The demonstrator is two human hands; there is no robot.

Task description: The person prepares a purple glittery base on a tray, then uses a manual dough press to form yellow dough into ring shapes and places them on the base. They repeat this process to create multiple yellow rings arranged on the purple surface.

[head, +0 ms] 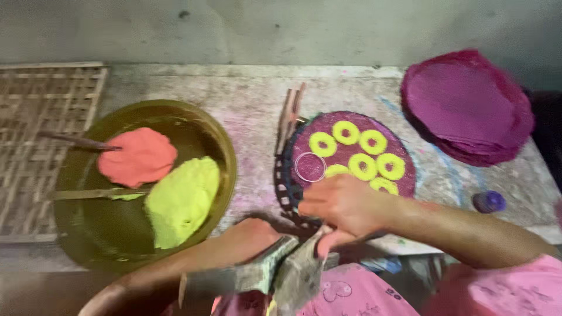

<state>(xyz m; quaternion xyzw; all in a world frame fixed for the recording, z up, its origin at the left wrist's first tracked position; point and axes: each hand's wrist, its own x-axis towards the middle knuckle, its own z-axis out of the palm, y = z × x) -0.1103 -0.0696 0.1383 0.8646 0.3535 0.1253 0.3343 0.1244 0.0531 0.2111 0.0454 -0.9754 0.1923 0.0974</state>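
A round purple disc (351,153) lies flat on the worn, stained table (246,99), and everything else sits around it. On the disc are yellow dough rings (363,153), set close together in two rows, and a thin clear ring cutter (309,167) rests on the disc's left part, just beside the rings. To the left of the disc stands a wide brass-coloured bowl (225,152) holding a lump of red dough (137,157) and a lump of yellow-green dough (182,199), touching each other; two sticks (88,193) lean in from the bowl's left side. Further left of the bowl lies a woven bamboo tray (41,117). Thin sticks (290,114) lie on the table at the disc's upper left edge. To the upper right of the disc is a stack of plain purple discs (468,108), and to its lower right a small purple cap (489,202).

The right hand (345,208) covers the disc's near edge, fingers curled, touching or just above the nearest yellow ring; whether it pinches anything I cannot tell. The left hand (252,237) is below the disc's near-left edge, closed around a grey, smeared tool (275,272) that reaches toward the right hand's thumb.
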